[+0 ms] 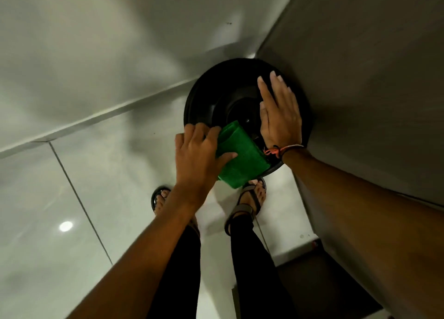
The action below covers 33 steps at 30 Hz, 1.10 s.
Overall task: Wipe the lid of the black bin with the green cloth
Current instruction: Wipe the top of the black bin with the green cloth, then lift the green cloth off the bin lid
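A glossy pale tiled floor point(72, 186) is filling the left side of the view, with a round spot of light reflecting off it and a light wall point(96, 42) rising behind it. Moving rightward, the person's left hand point(197, 157) is reaching in from below, its fingers curled over the near left edge of the green cloth point(240, 160) and its thumb pressing on top of the fabric, so the hand is closing around the cloth. The cloth is folded into a thick rectangle and is lying on the near rim of the round lid point(206, 97) of the black bin, partly overhanging the edge toward the person. Beneath the hands, two feet in strapped sandals point(249, 198) are standing on the tiles just in front of the bin, with dark trouser legs below them in the view. Further right, the right hand point(280, 112) is resting flat and fully open on the right half of the lid, fingers straight and together, gripping nothing; an orange thread band point(286, 149) is circling its wrist. The bin is sitting in the corner, touching or nearly touching a grey panel point(372, 90) that is occupying the right side.
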Each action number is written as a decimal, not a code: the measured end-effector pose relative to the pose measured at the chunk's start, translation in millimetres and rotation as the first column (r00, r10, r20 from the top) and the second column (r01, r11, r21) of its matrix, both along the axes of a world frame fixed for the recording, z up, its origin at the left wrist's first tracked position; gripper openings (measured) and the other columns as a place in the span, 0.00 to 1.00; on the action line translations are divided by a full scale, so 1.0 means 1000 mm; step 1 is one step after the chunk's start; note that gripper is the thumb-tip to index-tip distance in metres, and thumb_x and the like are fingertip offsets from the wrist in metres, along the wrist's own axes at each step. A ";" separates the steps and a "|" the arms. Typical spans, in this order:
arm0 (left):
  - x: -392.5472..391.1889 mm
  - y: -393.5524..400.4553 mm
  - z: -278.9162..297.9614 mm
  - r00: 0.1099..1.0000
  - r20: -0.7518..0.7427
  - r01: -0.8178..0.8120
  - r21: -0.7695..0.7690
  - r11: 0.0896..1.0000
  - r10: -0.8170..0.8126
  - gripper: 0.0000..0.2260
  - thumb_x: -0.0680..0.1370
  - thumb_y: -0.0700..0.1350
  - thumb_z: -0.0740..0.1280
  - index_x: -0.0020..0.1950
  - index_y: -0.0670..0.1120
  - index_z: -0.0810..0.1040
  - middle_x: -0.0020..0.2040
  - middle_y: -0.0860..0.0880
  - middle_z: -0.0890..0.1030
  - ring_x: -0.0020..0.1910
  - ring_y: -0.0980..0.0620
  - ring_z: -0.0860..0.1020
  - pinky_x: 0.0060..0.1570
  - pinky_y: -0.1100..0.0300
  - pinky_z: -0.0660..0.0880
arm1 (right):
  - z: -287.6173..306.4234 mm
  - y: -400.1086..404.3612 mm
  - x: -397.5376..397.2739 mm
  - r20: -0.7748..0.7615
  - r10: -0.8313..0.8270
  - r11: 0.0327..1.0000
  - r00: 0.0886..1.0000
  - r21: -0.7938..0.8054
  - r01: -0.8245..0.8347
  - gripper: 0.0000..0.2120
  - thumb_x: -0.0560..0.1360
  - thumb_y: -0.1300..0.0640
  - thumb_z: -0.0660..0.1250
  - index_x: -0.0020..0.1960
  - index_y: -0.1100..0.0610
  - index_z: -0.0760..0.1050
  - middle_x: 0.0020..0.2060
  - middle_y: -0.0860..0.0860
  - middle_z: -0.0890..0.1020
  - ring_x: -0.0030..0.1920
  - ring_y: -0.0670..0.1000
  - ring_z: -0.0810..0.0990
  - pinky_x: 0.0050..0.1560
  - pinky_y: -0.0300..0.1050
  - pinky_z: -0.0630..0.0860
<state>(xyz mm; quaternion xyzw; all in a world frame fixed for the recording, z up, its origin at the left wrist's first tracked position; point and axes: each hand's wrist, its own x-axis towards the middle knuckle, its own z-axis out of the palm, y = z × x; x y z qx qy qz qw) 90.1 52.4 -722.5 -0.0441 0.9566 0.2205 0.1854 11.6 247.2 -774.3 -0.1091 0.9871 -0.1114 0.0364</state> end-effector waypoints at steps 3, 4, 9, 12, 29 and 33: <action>-0.017 -0.004 0.027 0.981 0.186 0.018 0.234 0.972 -0.063 0.21 0.76 0.53 0.75 0.63 0.41 0.80 0.59 0.41 0.82 0.60 0.41 0.76 0.62 0.45 0.75 | 0.015 -0.004 -0.003 0.175 -0.032 0.999 0.984 -0.009 0.034 0.25 0.87 0.60 0.57 0.83 0.57 0.62 0.83 0.62 0.61 0.84 0.62 0.57 0.84 0.61 0.57; -0.023 -0.006 0.042 0.970 0.236 -0.020 0.347 0.938 -0.067 0.18 0.75 0.49 0.76 0.59 0.39 0.82 0.56 0.40 0.83 0.58 0.42 0.78 0.61 0.45 0.77 | 0.027 -0.011 -0.008 0.286 -0.084 0.991 0.955 -0.075 0.110 0.23 0.86 0.61 0.58 0.81 0.58 0.65 0.83 0.63 0.61 0.84 0.62 0.57 0.84 0.61 0.56; -0.056 -0.035 0.183 0.979 0.158 -0.002 0.647 0.762 -0.132 0.10 0.71 0.42 0.81 0.49 0.49 0.85 0.46 0.52 0.82 0.46 0.53 0.83 0.48 0.59 0.80 | 0.177 -0.043 -0.023 0.937 0.073 0.208 0.343 -0.350 0.913 0.32 0.86 0.37 0.53 0.61 0.61 0.84 0.70 0.61 0.81 0.74 0.60 0.76 0.78 0.56 0.70; -0.087 -0.056 0.305 0.989 0.092 0.013 0.716 0.698 -0.114 0.04 0.74 0.48 0.78 0.42 0.50 0.85 0.35 0.56 0.82 0.36 0.59 0.80 0.38 0.64 0.77 | 0.306 -0.046 -0.003 0.808 0.465 -0.180 0.361 -0.313 0.932 0.42 0.79 0.25 0.52 0.68 0.59 0.81 0.68 0.61 0.83 0.69 0.61 0.81 0.72 0.59 0.78; -0.156 0.053 0.703 0.940 -0.114 0.293 0.755 0.587 -0.322 0.17 0.69 0.45 0.81 0.51 0.50 0.77 0.44 0.44 0.90 0.40 0.49 0.89 0.31 0.62 0.82 | 0.721 0.071 0.055 0.436 -0.225 0.052 0.871 -0.888 0.458 0.22 0.67 0.56 0.79 0.60 0.57 0.83 0.51 0.59 0.91 0.50 0.57 0.91 0.42 0.47 0.90; -0.155 0.131 0.698 0.830 -0.063 0.396 0.766 0.507 -0.554 0.18 0.75 0.36 0.77 0.58 0.48 0.73 0.55 0.37 0.86 0.51 0.42 0.87 0.41 0.54 0.86 | 0.733 0.144 0.074 0.412 -0.444 0.250 0.796 -0.796 0.551 0.21 0.66 0.56 0.81 0.56 0.59 0.81 0.38 0.52 0.92 0.37 0.50 0.91 0.30 0.39 0.85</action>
